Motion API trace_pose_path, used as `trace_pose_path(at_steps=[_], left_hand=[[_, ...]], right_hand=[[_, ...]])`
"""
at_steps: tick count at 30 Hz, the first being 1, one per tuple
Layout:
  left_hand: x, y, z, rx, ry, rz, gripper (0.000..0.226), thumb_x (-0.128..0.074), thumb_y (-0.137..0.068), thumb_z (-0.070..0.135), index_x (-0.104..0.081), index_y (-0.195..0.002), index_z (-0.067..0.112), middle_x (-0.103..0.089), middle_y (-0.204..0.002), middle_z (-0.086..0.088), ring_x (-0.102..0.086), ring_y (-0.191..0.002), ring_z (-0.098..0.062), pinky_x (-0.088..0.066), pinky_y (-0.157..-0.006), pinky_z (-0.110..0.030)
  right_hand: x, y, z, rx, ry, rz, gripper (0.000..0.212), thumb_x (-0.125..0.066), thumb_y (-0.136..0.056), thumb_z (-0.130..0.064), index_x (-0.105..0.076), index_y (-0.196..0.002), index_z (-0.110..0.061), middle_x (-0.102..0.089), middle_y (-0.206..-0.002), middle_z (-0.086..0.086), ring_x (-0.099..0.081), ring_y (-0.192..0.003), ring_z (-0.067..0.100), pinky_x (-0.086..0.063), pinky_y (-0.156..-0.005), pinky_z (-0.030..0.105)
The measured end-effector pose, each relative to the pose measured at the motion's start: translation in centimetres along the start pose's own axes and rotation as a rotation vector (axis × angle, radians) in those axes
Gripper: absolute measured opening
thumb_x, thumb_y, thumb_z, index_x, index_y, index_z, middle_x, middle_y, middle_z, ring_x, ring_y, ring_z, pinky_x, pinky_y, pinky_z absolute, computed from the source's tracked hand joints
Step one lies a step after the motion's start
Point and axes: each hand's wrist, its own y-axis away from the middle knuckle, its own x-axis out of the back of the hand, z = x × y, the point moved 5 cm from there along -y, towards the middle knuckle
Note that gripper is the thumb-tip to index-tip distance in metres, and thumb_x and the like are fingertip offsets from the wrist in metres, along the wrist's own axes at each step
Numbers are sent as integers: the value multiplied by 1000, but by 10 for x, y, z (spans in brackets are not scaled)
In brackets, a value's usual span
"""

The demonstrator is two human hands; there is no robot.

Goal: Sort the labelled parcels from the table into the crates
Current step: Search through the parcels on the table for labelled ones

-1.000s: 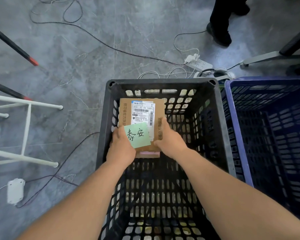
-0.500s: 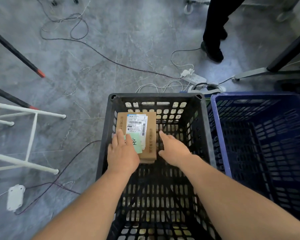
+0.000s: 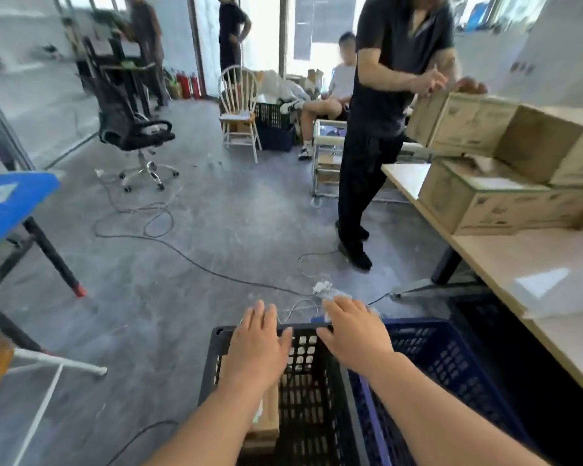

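A brown cardboard parcel [image 3: 267, 419] with a label lies inside the black crate [image 3: 312, 398], mostly hidden under my left forearm. My left hand [image 3: 257, 348] hovers above the crate's far rim, palm down, fingers spread, holding nothing. My right hand [image 3: 354, 331] is beside it over the same rim, also flat and empty. A blue crate [image 3: 451, 364] stands right of the black one. Several large cardboard boxes [image 3: 505, 169] are stacked on the wooden table [image 3: 519, 264] at the right.
A person in dark clothes [image 3: 381, 129] stands by the table, handling a box. Cables and a power strip [image 3: 323, 287] lie on the grey floor ahead. An office chair [image 3: 132, 129], a white chair [image 3: 238, 109], a blue table [image 3: 7, 203] and other people are further off.
My hands let go of the parcel and lifted out of the black crate. The view swung up from the crate to the room; the parcel stays in the crate.
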Motion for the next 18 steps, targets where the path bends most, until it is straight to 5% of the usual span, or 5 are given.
trace_pose_path(at_steps=[8,18], left_hand=[[73,4,23,-54,-28,132,64,-20,-102,50,-7,-154,16,0,-162,-7,-3,-149,-23,-10,-119,-35],[82,-1,42,-87,-22,137,65,-18,-101,51,-5,-154,16,-1,-162,-7,-3,-149,-22,-11,-119,-35]], right_hand=[[85,7,-18,15,79,165,58,-37,-99,-42,-25,-151,-21,-28,-154,0,-26,-140,22,-26,-110,37],[99,11,-11,-18,77,197,61,-36,-99,-49,-23,-152,-21,-29,-154,2,-27,-140,24,-25,-112,37]])
